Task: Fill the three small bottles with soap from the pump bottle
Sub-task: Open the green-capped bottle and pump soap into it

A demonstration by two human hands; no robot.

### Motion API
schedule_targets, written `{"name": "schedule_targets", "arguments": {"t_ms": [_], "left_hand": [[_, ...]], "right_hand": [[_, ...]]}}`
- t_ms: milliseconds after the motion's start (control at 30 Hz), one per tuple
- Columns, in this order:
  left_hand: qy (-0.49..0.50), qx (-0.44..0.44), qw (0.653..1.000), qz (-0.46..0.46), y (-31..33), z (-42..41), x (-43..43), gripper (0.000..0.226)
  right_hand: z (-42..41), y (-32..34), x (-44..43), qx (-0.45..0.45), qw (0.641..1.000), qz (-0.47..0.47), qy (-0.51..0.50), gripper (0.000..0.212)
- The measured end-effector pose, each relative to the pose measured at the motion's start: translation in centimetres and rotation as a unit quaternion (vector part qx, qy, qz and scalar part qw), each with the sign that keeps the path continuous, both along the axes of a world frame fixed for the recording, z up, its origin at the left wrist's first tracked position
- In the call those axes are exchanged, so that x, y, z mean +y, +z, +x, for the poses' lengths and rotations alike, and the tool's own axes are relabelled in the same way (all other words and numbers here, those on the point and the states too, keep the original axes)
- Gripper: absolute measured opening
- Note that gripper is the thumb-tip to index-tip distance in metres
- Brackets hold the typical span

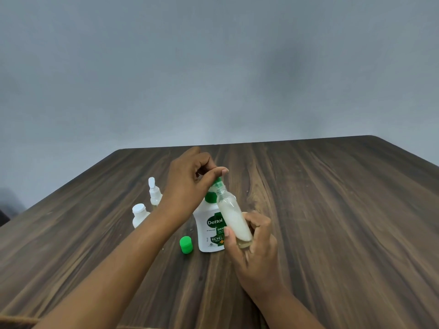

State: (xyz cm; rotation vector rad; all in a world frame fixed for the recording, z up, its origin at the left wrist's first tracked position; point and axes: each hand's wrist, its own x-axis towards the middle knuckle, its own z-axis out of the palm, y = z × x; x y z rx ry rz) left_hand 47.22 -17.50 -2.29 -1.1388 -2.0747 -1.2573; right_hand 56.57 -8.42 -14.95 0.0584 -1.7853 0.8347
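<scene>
The left hand fingers are curling over the pump bottle head near the tabletop centre while the right hand fingers are gripping the tilted small bottle at its nozzle, so misalignment is risking soap missing the narrow neck.

Upright pump bottle, part-filled clear bottle tilted at nozzle, capped bottle, flip-top bottle

The white pump bottle carries a green badge reading "Dettol". Beneath it stand "ORIG", cut off by the small bottle in front, and "99.99%". The smaller print is unreadable.
</scene>
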Motion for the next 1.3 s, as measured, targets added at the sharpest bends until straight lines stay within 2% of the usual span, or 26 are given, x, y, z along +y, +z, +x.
{"name": "schedule_targets", "arguments": {"t_ms": [133, 433, 733, 1100, 1300], "left_hand": [[-0.007, 0.014, 0.999, -0.028, 1.0, 0.0, -0.2, 0.027], [0.006, 0.007, 1.0, -0.023, -0.5, -0.5, 0.0, 0.029], [-0.006, 0.057, 0.998, -0.02, 0.4, -0.1, -0.2, 0.027], [-0.005, 0.022, 0.999, -0.03, -0.6, -0.9, -0.1, 0.03], [-0.001, 0.043, 0.999, -0.022, 0.1, -0.2, -0.2, 0.029]], "right_hand": [[0.0, 0.2, -0.1, 0.006, 1.0, 0.001, 0.008, 0.036], [0.1, 0.1, -0.1, -0.008, 1.0, 0.012, -0.006, 0.036], [0.1, 0.5, -0.1, 0.013, 1.0, 0.02, 0.0, 0.033], [0.0, 0.0, 0.0, -0.006, 1.0, 0.022, -0.009, 0.035], [0.0, 0.2, -0.1, 0.001, 1.0, 0.018, 0.002, 0.035]]}}
